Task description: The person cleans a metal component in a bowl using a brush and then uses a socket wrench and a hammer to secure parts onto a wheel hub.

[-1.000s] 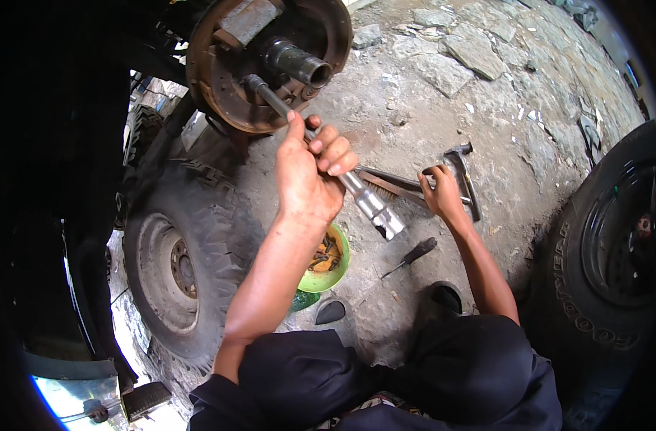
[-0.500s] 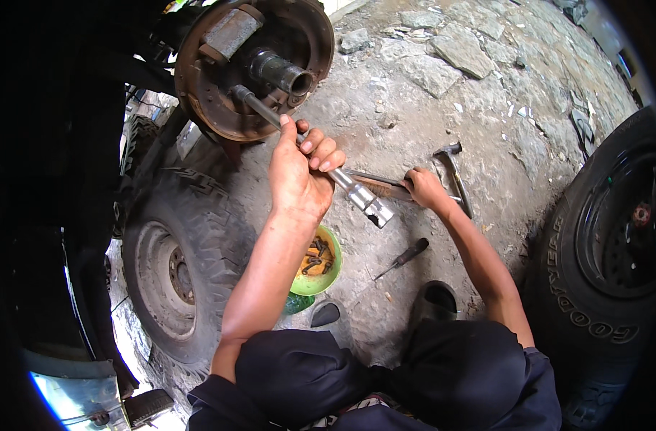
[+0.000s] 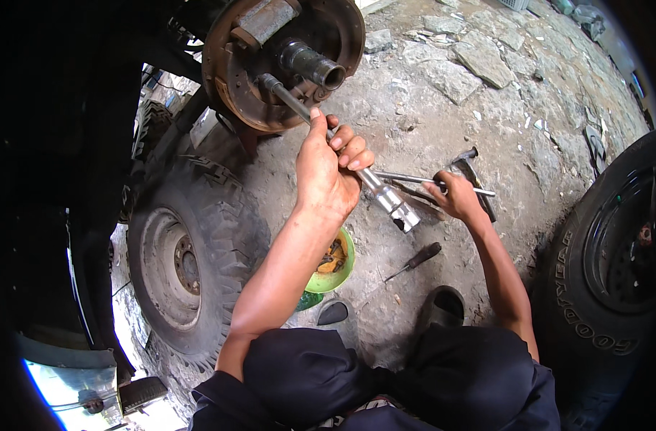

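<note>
- Right hand (image 3: 457,195), below and right of the hub (image 3: 303,61), clasps the bar (image 3: 407,177), apparently lifted since half a second ago.
- Left hand (image 3: 326,171) remains wrapped round the wrench (image 3: 379,188), which passes through it toward the hub.

From afar I look through the left fisheye on the person's head, aimed steeply down and forward over the knees (image 3: 306,366). It catches the left hand (image 3: 329,169) and right hand (image 3: 458,196) from close above, the brake assembly (image 3: 288,50) farther off at the top, and stony ground (image 3: 414,140) curving toward a black rim.
</note>
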`<state>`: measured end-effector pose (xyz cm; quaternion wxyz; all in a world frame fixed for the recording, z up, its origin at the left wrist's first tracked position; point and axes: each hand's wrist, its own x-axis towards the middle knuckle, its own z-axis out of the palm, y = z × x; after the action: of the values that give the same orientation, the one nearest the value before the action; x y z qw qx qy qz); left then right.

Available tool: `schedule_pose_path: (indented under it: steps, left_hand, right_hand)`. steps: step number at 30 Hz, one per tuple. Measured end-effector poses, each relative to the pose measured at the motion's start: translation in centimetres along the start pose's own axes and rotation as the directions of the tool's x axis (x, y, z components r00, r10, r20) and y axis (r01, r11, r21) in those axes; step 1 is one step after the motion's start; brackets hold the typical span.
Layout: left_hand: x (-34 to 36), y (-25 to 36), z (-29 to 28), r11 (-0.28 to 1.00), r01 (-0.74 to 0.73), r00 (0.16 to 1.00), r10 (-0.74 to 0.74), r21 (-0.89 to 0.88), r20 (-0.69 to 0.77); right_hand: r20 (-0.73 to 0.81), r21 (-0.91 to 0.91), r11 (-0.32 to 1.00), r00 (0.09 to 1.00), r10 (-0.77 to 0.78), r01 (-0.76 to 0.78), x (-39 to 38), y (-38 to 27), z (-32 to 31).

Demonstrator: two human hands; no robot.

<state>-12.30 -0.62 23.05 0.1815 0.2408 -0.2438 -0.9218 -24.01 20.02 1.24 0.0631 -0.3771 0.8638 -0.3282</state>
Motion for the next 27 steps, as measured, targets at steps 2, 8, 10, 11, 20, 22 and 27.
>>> schedule_pose_path:
  steps: [2, 8, 10, 11, 20, 22, 27]
  left_hand:
    - [-0.1, 0.2, -0.1, 1.000, 0.002, 1.000, -0.002, -0.005, -0.007]
    - [0.3, -0.2, 0.3, 0.999, 0.005, 1.000, -0.004, -0.038, 0.014]
    - [0.2, 0.0, 0.1, 1.000, -0.013, 1.000, 0.014, -0.010, 0.009]
    - [0.3, -0.1, -0.1, 1.000, -0.018, 1.000, 0.018, 0.000, 0.006]
    - [0.6, -0.2, -0.1, 1.000, -0.015, 1.000, 0.016, 0.015, -0.018]
    - [0.6, -0.7, 0.2, 0.999, -0.042, 0.998, 0.042, 0.012, -0.051]
    - [0.9, 0.0, -0.3, 1.000, 0.011, 1.000, -0.011, -0.011, 0.016]
  right_hand:
    - [-0.083, 0.051, 0.997, 0.994, 0.070, -0.066, -0.4, -1.5, -1.7]
    - [-0.373, 0.269, 0.963, 0.921, 0.112, -0.008, -1.5, -0.1, -4.8]
    - [-0.397, 0.306, 0.949, 0.916, 0.053, 0.077, -1.1, -1.6, -5.7]
    - [-0.411, 0.320, 0.940, 0.911, 0.026, 0.118, -0.9, -2.2, -5.9]
    - [-0.403, 0.144, 0.933, 0.880, -0.250, 0.331, 1.7, -3.2, -6.4]
    - [-0.380, 0.080, 0.913, 0.859, -0.344, 0.401, 2.9, -4.4, -7.2]
    - [-0.361, 0.154, 0.905, 0.875, -0.322, 0.396, 4.4, -3.1, -7.7]
